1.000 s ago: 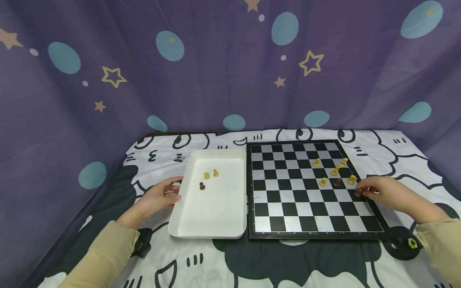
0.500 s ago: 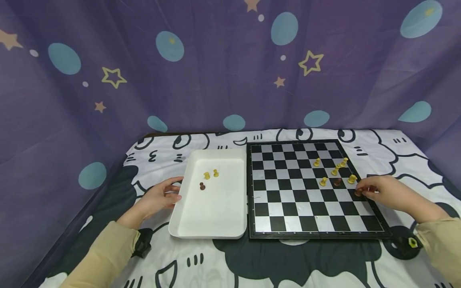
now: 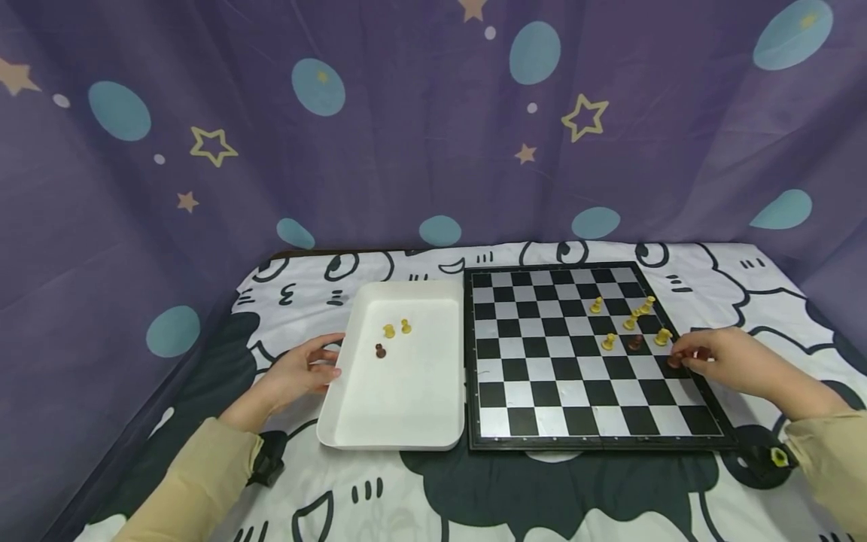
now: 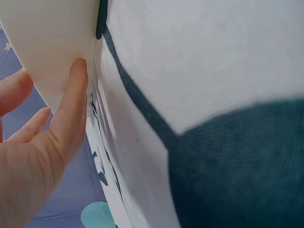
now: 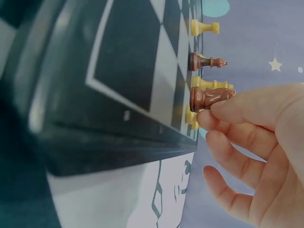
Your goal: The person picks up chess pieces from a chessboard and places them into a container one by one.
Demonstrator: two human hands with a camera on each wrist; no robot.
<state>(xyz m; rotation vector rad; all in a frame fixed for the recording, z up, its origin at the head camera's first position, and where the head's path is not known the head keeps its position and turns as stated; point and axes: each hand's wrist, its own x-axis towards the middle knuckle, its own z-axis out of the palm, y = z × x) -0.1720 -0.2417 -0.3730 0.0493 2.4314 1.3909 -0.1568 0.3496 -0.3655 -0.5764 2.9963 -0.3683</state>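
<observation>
At the right edge of the chessboard (image 3: 528, 371), my right hand (image 3: 728, 365) pinches a brown knight (image 5: 203, 99) between thumb and index finger. The knight stands upright on the board, its lower part showing below the fingertips. Close by are a brown chess piece (image 3: 634, 343) and a yellow rook (image 3: 662, 337). My left hand (image 3: 298, 373) rests against the left side of the white tray (image 3: 393, 414). In the left wrist view its fingers (image 4: 71, 97) are extended, with fingertips on the tray's outer wall.
Several yellow pieces stand on the board's right half, among them a yellow piece (image 3: 608, 342). Two yellow pieces and a brown pawn (image 3: 381, 351) are in the tray, which sits beside the board. A patterned cloth (image 3: 528, 497) covers the table; a purple curtain (image 3: 420, 113) hangs behind.
</observation>
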